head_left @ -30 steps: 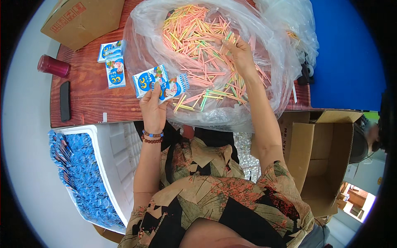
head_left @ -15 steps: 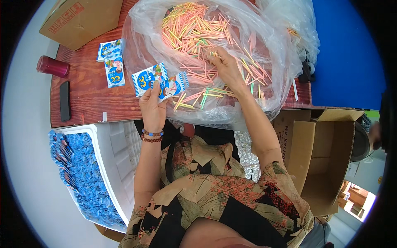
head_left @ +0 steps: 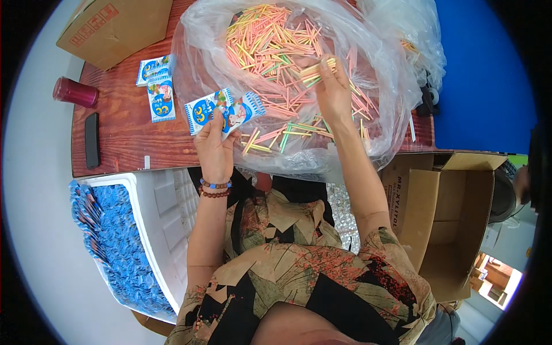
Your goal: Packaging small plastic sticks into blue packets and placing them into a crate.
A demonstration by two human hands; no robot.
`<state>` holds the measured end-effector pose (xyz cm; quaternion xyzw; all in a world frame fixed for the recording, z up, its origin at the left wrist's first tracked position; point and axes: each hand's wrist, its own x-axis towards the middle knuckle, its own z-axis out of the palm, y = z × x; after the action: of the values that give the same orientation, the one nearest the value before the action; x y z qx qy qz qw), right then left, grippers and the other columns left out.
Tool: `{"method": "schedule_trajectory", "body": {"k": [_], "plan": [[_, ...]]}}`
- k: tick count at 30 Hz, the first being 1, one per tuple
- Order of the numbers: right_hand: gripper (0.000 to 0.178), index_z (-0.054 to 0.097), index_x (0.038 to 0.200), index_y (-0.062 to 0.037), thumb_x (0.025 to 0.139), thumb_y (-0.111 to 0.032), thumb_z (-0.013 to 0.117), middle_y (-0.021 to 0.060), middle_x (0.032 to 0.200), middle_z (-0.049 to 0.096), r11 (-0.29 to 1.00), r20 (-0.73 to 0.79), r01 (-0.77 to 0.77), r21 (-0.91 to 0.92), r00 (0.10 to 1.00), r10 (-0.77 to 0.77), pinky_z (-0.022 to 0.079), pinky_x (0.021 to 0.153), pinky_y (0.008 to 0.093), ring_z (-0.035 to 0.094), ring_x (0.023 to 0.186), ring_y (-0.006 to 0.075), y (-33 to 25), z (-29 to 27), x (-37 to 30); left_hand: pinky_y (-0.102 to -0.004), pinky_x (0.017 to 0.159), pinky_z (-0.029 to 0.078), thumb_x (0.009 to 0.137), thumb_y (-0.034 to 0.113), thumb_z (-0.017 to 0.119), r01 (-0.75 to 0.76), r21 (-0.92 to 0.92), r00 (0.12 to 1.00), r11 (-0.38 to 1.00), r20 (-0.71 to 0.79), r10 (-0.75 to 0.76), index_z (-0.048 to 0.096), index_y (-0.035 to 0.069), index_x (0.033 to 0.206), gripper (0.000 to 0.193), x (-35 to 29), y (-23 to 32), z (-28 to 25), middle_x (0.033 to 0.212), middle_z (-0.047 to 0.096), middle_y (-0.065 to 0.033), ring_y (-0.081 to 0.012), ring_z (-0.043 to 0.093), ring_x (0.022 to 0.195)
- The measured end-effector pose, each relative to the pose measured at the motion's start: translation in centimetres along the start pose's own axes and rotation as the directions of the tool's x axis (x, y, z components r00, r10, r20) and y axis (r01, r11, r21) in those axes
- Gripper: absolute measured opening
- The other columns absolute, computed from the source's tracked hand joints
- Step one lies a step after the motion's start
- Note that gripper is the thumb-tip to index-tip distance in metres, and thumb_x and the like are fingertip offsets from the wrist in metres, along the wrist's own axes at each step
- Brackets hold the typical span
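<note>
The left hand (head_left: 214,154) has its fingers clamped on blue-and-white packets (head_left: 200,114). The right hand (head_left: 334,95) pinches a bundle of sticks (head_left: 313,75) over more loose sticks (head_left: 261,43) in the plastic bag (head_left: 386,63) (spread on the worktop (head_left: 126,123)).

Bare table (head_left: 127,129) lies between the black bar (head_left: 92,140) and the packets (head_left: 161,102). Bag folds (head_left: 201,31) ring the sticks (head_left: 261,43); a carton (head_left: 123,34) blocks the far left.

Soft, even brightness covers the bench (head_left: 123,144); the held packets (head_left: 202,111) look sharp, whitish glare streaks the clear plastic bag (head_left: 290,161) by the near edge, and fisheye distortion bends straight lines toward a black rim
</note>
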<state>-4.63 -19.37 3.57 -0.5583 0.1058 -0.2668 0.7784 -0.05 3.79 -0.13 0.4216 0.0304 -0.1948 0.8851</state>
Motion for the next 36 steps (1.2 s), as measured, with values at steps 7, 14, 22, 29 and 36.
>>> {"method": "schedule_trajectory", "body": {"k": [7, 14, 22, 29, 36], "plan": [[0.019, 0.048, 0.113, 0.0003, 0.101, -0.013, 0.04, 0.0202, 0.111, 0.063, 0.928, 0.009, 0.016, 0.373, 1.0, -0.021, 0.043, 0.102, 0.0418, 0.057, 0.115, 0.0309, -0.5, 3.9, -1.7, -0.0266, 0.059, 0.051, 0.096, 0.022, 0.06, -0.025, -0.017, 1.0, 1.0, -0.008, 0.025, 0.068, 0.006, 0.084, 0.021, 0.2, -1.1, 2.6, 0.084, 0.067, -0.0024, -0.0112, 0.063, 0.075], [0.015, 0.044, 0.11, -0.0064, 0.103, -0.019, 0.04, 0.0204, 0.109, 0.064, 0.925, -0.02, 0.11, 0.364, 0.994, -0.111, 0.041, 0.102, 0.0414, 0.057, 0.114, 0.0292, -0.6, 6.4, -3.1, -0.0273, 0.06, 0.053, 0.095, 0.025, 0.06, -0.031, -0.036, 0.996, 0.999, -0.082, 0.028, 0.066, 0.006, 0.087, 0.021, -0.2, -1.9, 3.3, 0.084, 0.068, -0.003, -0.0119, 0.065, 0.076], [0.015, 0.047, 0.11, -0.0087, 0.102, -0.021, 0.042, 0.0214, 0.113, 0.063, 0.933, 0.0, 0.24, 0.27, 0.969, -0.249, 0.04, 0.102, 0.045, 0.053, 0.119, 0.0339, 0.6, 7.4, -3.8, -0.0288, 0.062, 0.055, 0.095, 0.027, 0.061, -0.042, -0.057, 0.997, 0.997, -0.069, 0.038, 0.066, 0.007, 0.089, 0.022, -0.7, -1.8, 3.8, 0.087, 0.068, -0.0038, -0.0132, 0.067, 0.077], [0.015, 0.044, 0.109, -0.0048, 0.102, -0.018, 0.042, 0.0206, 0.12, 0.058, 0.968, 0.075, 0.164, 0.188, 0.981, -0.181, 0.039, 0.101, 0.0349, 0.047, 0.125, 0.0237, 1.2, 7.7, -5.1, -0.0293, 0.068, 0.056, 0.096, 0.023, 0.06, -0.101, -0.118, 0.992, 0.988, -0.085, 0.091, 0.066, 0.006, 0.092, 0.018, -0.4, -2.6, 3.6, 0.091, 0.068, -0.0028, -0.0121, 0.066, 0.081], [0.034, 0.046, 0.128, 0.0006, 0.102, -0.021, 0.04, 0.0237, 0.13, 0.053, 0.972, 0.204, 0.227, -0.056, 0.956, -0.211, 0.028, 0.112, 0.0394, 0.042, 0.132, 0.0278, 0.4, 7.3, -4.3, -0.0292, 0.071, 0.054, 0.096, 0.021, 0.059, -0.077, -0.233, 0.997, 0.969, -0.048, 0.068, 0.065, 0.007, 0.096, 0.015, 0.3, -2.9, 3.9, 0.093, 0.068, -0.0027, -0.0126, 0.066, 0.084]]}}
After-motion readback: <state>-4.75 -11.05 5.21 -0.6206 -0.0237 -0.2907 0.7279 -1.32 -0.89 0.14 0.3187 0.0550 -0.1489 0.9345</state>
